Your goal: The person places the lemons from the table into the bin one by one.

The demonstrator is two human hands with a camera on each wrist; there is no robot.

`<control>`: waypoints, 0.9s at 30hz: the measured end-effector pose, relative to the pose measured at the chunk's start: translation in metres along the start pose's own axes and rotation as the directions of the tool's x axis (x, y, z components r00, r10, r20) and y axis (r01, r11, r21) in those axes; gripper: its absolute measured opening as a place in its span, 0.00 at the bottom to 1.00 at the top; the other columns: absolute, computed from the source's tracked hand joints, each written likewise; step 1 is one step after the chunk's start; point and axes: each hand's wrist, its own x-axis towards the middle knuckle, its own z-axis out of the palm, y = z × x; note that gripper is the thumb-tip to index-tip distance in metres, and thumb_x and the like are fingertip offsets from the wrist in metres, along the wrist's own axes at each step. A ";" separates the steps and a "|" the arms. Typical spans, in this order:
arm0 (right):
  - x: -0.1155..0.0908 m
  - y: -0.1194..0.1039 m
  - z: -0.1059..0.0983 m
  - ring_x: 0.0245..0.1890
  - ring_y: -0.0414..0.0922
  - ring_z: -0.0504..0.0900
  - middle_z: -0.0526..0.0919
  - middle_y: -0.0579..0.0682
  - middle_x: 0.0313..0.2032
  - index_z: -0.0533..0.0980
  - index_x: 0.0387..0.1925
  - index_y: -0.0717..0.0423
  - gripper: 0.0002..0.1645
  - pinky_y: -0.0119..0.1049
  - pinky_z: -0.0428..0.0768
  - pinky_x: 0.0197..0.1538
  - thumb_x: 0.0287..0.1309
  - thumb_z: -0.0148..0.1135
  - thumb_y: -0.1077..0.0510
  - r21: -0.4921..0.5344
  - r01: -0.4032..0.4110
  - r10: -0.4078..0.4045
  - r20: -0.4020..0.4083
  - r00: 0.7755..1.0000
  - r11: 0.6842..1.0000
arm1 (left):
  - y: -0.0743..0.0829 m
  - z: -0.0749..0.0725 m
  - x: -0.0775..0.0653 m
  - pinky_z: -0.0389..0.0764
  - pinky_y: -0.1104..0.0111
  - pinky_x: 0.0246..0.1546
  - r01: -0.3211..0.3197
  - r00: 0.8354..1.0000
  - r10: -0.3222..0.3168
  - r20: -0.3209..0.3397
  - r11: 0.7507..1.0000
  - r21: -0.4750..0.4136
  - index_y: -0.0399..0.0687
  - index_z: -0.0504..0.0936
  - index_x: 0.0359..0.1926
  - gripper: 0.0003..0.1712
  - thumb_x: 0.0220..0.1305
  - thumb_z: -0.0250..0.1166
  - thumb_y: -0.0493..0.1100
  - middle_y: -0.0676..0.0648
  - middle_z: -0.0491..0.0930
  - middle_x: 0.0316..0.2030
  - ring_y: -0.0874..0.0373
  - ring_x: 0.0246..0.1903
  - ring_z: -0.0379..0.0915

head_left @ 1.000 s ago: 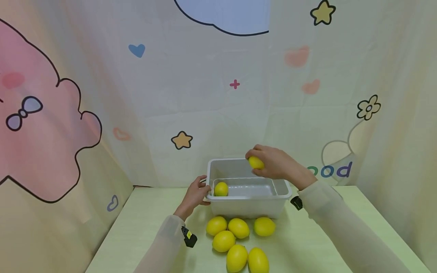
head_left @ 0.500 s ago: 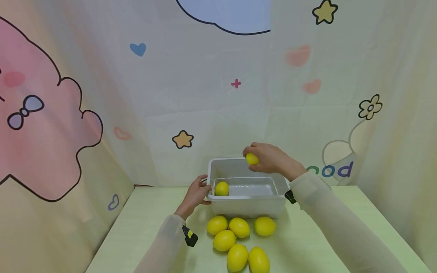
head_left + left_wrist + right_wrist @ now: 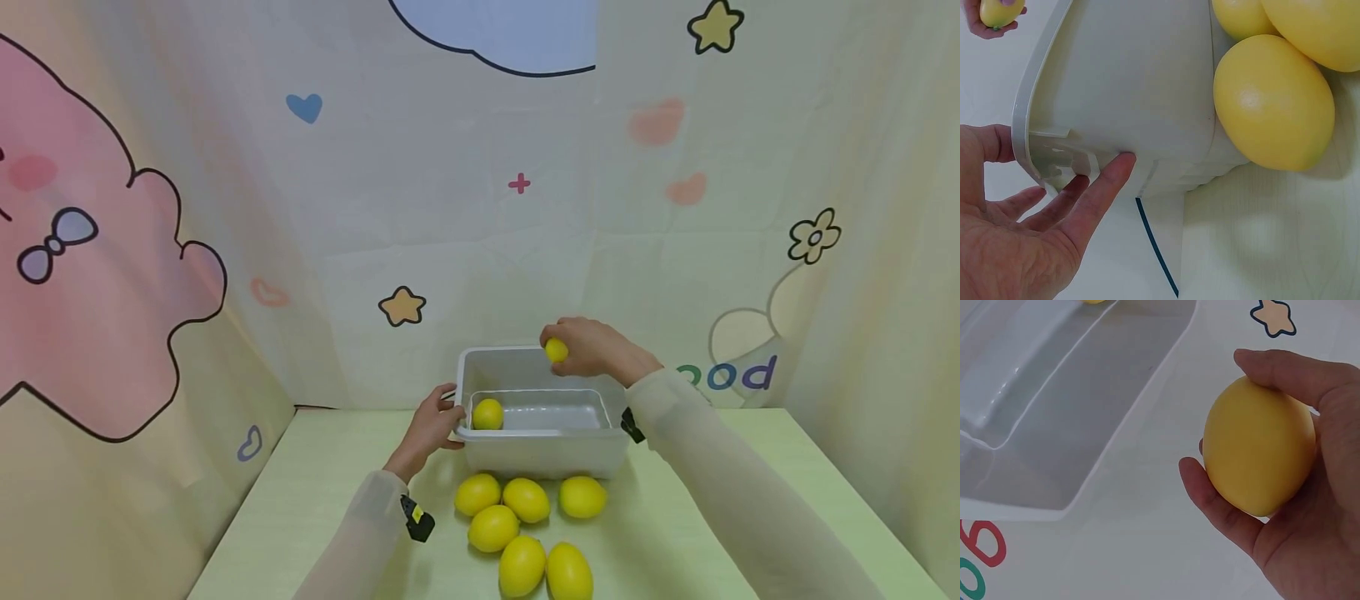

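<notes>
A lemon [image 3: 1259, 447] is held between the thumb and fingers of my right hand [image 3: 596, 346], above the back right part of a white plastic bin [image 3: 547, 454]. At the bin's left end, my left hand [image 3: 427, 433] grips the rim, with the thumb over the edge and fingers at the handle [image 3: 1063, 162], as the left wrist view shows. Inside the bin, one lemon [image 3: 487, 414] lies in the left corner. Several lemons rest on the table in front, among them one lemon [image 3: 582, 497] to the right and another lemon [image 3: 1275, 103] close to the bin wall.
The pale green table [image 3: 330, 483] runs back to a printed curtain [image 3: 465, 208] right behind the bin. Two front lemons, including this lemon [image 3: 569, 572], lie near the bottom of the head view. A black wrist camera [image 3: 417, 518] sits on the left sleeve.
My right hand has shifted slightly left and back up over the bin with its lemon, then a touch right. The left hand keeps its grip on the bin; the other lemons stay put.
</notes>
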 end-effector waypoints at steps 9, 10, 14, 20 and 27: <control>0.012 0.012 0.005 0.43 0.50 0.74 0.81 0.51 0.44 0.77 0.51 0.51 0.21 0.43 0.77 0.47 0.55 0.68 0.54 0.008 -0.052 0.052 0.067 0.996 0.999 | 0.003 0.000 -0.003 0.88 0.56 0.35 0.011 1.000 -0.011 -0.004 1.000 -0.003 0.48 0.61 0.72 0.35 0.65 0.57 0.44 0.33 0.68 0.66 0.36 0.58 0.74; 0.013 0.014 0.006 0.43 0.49 0.74 0.81 0.51 0.44 0.77 0.51 0.52 0.21 0.42 0.77 0.46 0.55 0.68 0.54 0.005 -0.052 0.051 0.073 0.996 0.999 | 0.004 0.000 -0.003 0.88 0.56 0.35 0.011 1.000 -0.011 -0.004 1.000 -0.004 0.48 0.60 0.72 0.35 0.65 0.57 0.44 0.33 0.68 0.66 0.36 0.59 0.73; 0.015 0.020 0.010 0.41 0.49 0.75 0.82 0.50 0.43 0.77 0.49 0.52 0.20 0.40 0.75 0.42 0.55 0.68 0.53 0.013 -0.066 0.064 0.102 0.993 0.998 | 0.004 0.001 -0.003 0.88 0.56 0.34 0.011 1.000 -0.011 -0.003 1.000 -0.008 0.48 0.60 0.72 0.35 0.65 0.57 0.43 0.32 0.68 0.66 0.36 0.59 0.73; 0.016 0.028 0.016 0.40 0.48 0.75 0.81 0.50 0.43 0.77 0.48 0.50 0.18 0.37 0.74 0.40 0.55 0.68 0.53 0.041 -0.125 0.118 0.140 0.983 0.991 | 0.004 0.000 -0.002 0.88 0.56 0.34 0.010 1.000 -0.010 0.001 1.000 -0.013 0.48 0.60 0.73 0.35 0.66 0.58 0.44 0.33 0.68 0.66 0.36 0.59 0.74; 0.020 0.034 0.028 0.41 0.49 0.74 0.81 0.51 0.44 0.77 0.50 0.50 0.20 0.37 0.73 0.39 0.56 0.68 0.53 0.058 -0.151 0.139 0.166 0.976 0.987 | 0.002 -0.001 -0.002 0.88 0.55 0.35 0.009 1.000 -0.009 0.007 1.000 -0.012 0.48 0.60 0.72 0.35 0.66 0.57 0.43 0.32 0.69 0.65 0.35 0.58 0.73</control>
